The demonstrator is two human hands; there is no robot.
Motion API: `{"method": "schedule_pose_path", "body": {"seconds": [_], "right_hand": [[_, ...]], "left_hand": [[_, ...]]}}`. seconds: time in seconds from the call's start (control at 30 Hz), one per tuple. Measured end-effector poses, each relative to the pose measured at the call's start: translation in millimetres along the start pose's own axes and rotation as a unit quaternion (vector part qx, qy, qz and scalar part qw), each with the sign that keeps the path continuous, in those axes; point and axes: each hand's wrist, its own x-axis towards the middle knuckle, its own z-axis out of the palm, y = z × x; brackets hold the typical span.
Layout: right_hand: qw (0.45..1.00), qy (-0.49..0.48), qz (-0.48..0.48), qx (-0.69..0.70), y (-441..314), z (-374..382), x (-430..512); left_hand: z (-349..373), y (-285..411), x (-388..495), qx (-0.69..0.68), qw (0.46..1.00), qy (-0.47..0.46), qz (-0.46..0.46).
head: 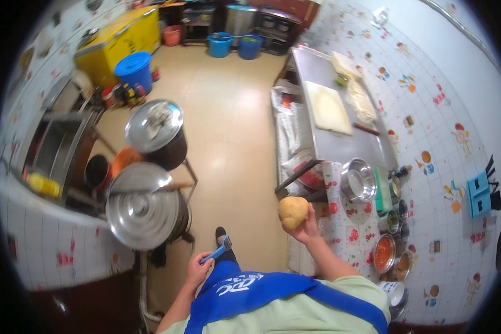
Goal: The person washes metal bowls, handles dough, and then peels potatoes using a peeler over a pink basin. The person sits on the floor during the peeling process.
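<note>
In my left hand (pixel 199 268) is a blue-handled vegetable peeler (pixel 219 249), its blade end pointing up and away from me. My right hand (pixel 307 227) grips a large yellowish-brown potato (pixel 293 211) from below and behind, holding it up in the air beside the corner of the steel table. The two hands are well apart, and the peeler does not touch the potato. Below them are my blue apron (pixel 250 288), which bears white writing, and one dark shoe (pixel 220 234) on the floor.
Two large lidded pots (pixel 144 206) stand on my left, by a steel sink (pixel 58 137). To the right, a steel table (pixel 334 150) bears a pale cutting board (pixel 328 107). Nearer are a steel bowl (pixel 359 179) and several food containers. Tiled floor (pixel 229 125) runs ahead towards blue buckets (pixel 249 46).
</note>
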Motion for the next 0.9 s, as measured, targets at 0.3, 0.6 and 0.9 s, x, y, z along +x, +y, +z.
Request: {"method": "schedule_pose_path", "body": {"seconds": [0.3,0.6,0.9], "right_hand": [[0.984,0.035,-0.175,0.008,-142,61,66],[0.96,0.109,-0.257,0.03,-324,32,260],[0.995,-0.094,-0.009,-0.015,-483,172,632]], "left_hand": [[6,236,312,-0.007,0.988,-0.032,0.15],[41,391,559,0.001,0.966,0.006,0.26],[-34,463,723,-0.07,0.96,0.195,0.19]]}}
